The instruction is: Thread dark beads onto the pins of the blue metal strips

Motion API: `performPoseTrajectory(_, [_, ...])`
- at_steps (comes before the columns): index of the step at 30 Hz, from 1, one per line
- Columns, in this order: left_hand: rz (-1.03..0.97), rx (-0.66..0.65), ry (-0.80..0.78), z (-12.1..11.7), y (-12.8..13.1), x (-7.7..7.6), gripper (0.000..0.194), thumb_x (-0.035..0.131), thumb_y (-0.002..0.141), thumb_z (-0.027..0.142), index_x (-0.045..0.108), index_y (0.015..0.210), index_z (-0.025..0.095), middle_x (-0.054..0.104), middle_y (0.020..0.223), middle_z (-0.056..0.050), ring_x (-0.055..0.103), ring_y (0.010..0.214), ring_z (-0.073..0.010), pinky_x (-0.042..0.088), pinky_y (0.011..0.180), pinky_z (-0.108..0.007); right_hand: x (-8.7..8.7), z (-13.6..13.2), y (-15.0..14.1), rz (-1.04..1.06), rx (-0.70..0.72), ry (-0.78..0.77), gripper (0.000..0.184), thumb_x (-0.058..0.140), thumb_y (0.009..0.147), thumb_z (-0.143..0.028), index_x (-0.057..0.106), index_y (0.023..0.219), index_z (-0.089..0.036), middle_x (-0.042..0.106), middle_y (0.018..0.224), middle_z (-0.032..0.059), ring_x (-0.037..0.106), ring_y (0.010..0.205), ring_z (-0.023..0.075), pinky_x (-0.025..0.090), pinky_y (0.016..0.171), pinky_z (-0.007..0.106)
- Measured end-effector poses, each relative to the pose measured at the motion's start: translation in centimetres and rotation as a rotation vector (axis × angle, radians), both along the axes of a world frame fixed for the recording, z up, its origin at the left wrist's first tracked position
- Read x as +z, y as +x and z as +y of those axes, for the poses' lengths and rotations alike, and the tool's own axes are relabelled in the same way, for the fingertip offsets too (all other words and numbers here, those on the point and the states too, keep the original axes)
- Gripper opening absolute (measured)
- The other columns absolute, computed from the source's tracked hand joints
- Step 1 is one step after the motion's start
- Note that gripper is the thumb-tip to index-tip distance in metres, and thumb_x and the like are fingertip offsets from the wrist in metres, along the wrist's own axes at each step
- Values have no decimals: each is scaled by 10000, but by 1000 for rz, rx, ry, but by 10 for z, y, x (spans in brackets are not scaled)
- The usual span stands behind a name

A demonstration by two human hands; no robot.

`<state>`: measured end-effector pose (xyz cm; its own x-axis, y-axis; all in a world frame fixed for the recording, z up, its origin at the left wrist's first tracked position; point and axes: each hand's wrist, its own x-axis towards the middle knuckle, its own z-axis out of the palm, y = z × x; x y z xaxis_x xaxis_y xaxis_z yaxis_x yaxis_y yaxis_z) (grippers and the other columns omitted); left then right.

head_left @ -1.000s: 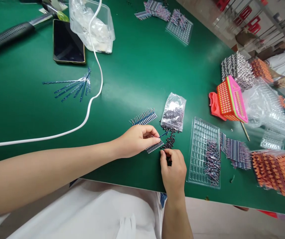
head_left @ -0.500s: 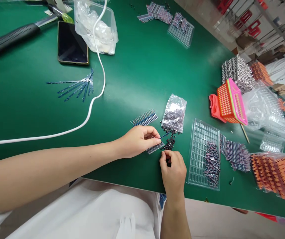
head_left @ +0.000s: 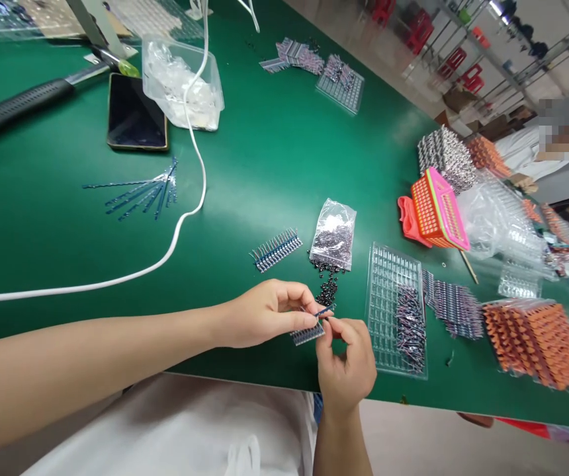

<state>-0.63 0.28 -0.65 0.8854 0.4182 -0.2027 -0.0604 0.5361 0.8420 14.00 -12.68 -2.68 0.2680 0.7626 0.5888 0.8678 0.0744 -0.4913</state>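
Observation:
My left hand [head_left: 277, 314] is closed in a pinch on a narrow blue strip [head_left: 325, 309], whose end pokes out past the fingertips. Below those fingers shows a grey comb-like row of small parts [head_left: 308, 334]; I cannot tell whether it belongs to the strip. My right hand [head_left: 348, 362] has thumb and forefinger pinched together at the strip's end, and whatever is between them is too small to make out. Just beyond the fingers lies a pile of small black parts [head_left: 326, 289], beside a clear plastic bag [head_left: 334, 235] of them. Another blue strip with wire leads [head_left: 277, 250] lies behind my left hand.
Right of my hands is a clear compartment tray [head_left: 382, 311] partly filled with leaded parts. Farther right are orange stacked parts [head_left: 537, 340] and an orange-pink basket [head_left: 438, 208]. A white cable [head_left: 180, 228], phone [head_left: 137, 112], hammer-like tool [head_left: 21, 106] and fanned blue strips [head_left: 148, 192] lie left.
My right hand has come from beside the black parts to the end of the strip, so both hands' fingertips now meet there. The camera view has shifted slightly.

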Motion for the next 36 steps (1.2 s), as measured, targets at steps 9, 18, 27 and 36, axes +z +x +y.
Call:
performPoseTrajectory(9, [15, 12, -175, 3, 0, 2, 200, 776, 799, 311, 634, 824, 173, 773, 1023, -49, 680, 932, -145, 475, 752, -244, -9, -1, 3, -82, -4, 52, 317, 680, 861, -55, 640, 1124, -228, 691, 893, 57, 659, 800, 164, 559, 667, 309])
performPoseTrajectory(18, [37, -35, -113, 1, 0, 0, 207, 751, 821, 327, 624, 849, 166, 757, 1004, -60, 686, 958, -190, 497, 786, -294, -6, 6, -1, -29, -69, 50, 183, 676, 867, -75, 646, 999, -199, 687, 831, 18, 636, 712, 113, 540, 638, 244])
performPoseTrajectory(27, [-25, -39, 155, -6, -3, 3, 106, 630, 938, 272, 600, 905, 176, 716, 1238, -129, 540, 1351, -245, 445, 1084, -396, -6, 1, -1, 7, -40, 92, 232, 676, 854, -37, 671, 1027, -191, 685, 846, 25, 645, 764, 130, 546, 665, 263])
performPoseTrajectory(36, [-36, -36, 191, -9, -5, 2, 98, 624, 936, 259, 597, 914, 168, 693, 1292, -139, 616, 1262, -230, 508, 1036, -392, -7, -3, -1, -23, -97, 115, 251, 693, 853, -45, 693, 1055, -194, 699, 873, 32, 658, 791, 137, 551, 674, 270])
